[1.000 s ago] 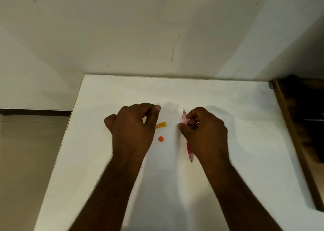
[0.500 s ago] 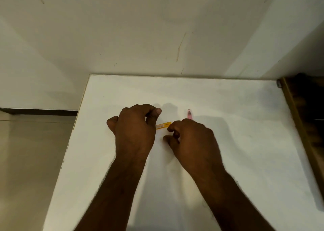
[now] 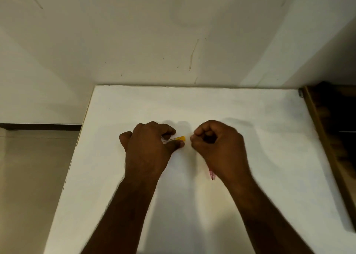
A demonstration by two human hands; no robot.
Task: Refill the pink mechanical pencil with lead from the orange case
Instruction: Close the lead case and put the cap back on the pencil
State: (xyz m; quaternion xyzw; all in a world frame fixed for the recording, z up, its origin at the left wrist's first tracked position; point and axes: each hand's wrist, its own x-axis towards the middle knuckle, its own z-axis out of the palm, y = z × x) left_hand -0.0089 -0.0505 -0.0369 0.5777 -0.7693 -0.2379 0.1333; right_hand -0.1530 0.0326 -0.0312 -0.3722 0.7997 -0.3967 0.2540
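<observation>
Where right hand (image 3: pixel 217 147) covers pink pencil (image 3: pixel 211 174) | only tip shows

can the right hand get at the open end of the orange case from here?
Probably yes: the right hand sits just beside the orange case, whose tip pokes out of the left hand toward it, with only bare table between.

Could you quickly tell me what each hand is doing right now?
Left hand: closed on the orange case.
Right hand: closed on the pink pencil.
</observation>
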